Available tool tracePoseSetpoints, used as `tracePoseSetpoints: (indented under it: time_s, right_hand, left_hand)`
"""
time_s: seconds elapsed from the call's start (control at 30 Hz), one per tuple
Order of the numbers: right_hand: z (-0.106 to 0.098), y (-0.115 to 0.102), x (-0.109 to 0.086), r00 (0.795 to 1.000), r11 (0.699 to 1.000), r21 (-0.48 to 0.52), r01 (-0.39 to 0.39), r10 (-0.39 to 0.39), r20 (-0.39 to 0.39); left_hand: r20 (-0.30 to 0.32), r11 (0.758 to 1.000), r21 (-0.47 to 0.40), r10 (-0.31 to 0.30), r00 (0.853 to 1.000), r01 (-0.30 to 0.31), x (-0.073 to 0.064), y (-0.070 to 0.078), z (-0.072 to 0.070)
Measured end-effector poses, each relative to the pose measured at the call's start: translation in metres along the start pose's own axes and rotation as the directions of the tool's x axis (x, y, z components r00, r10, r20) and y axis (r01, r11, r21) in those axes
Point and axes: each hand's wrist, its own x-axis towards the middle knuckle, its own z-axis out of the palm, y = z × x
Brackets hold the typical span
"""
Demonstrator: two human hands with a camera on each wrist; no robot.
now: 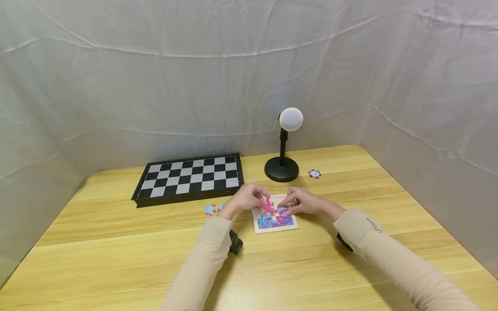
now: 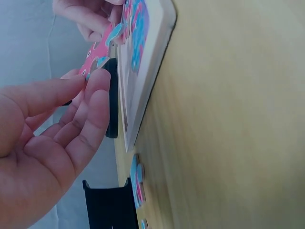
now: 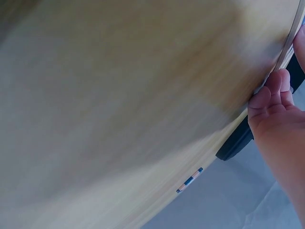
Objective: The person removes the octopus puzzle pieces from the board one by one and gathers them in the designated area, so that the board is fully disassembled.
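Note:
My left hand pinches a pink jigsaw piece between thumb and fingertips, tilted up over the puzzle tray. This square, pale-rimmed tray holds blue, purple and pink pieces in its near part. At the tray's right side is my right hand, its index finger reaching straight in toward the pieces and its thumb apart from it. In the right wrist view the right hand's other fingers bend in beside the tray's edge. Loose blue and pink jigsaw pieces lie left of the tray, partly behind the left wrist.
A black-and-white checkered board lies at the back left. Behind the tray stands a white-headed microphone on a round black base. To its right is a poker chip. Pale cloth hangs around the wooden table.

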Motion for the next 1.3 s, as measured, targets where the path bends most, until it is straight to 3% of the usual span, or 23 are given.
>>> tracePoseSetpoints:
  time_s: [0.4, 0.73, 0.93, 1.3]
  right_hand:
    - [0.0, -0.002, 0.002, 1.0, 1.0, -0.009, 0.011, -0.011, 0.001]
    - [0.0, -0.002, 0.001, 1.0, 1.0, 0.005, 0.003, -0.003, -0.001]
    - [0.0, -0.003, 0.0, 1.0, 1.0, 0.006, -0.002, 0.002, 0.0]
    - [0.0, -0.002, -0.001, 1.0, 1.0, 0.01, -0.015, 0.015, 0.0]
  left_hand:
    - [-0.017, 0.995, -0.1, -0.015, 1.0, 0.014, -0.016, -0.015, -0.019]
    - [-0.005, 0.993, -0.118, -0.007, 1.0, 0.006, -0.031, -0.026, -0.036]
    - [0.028, 0.989, -0.146, 0.004, 1.0, 0.0, -0.042, -0.033, -0.047]
    - [0.09, 0.979, -0.191, -0.052, 0.995, 0.069, -0.059, -0.041, -0.062]
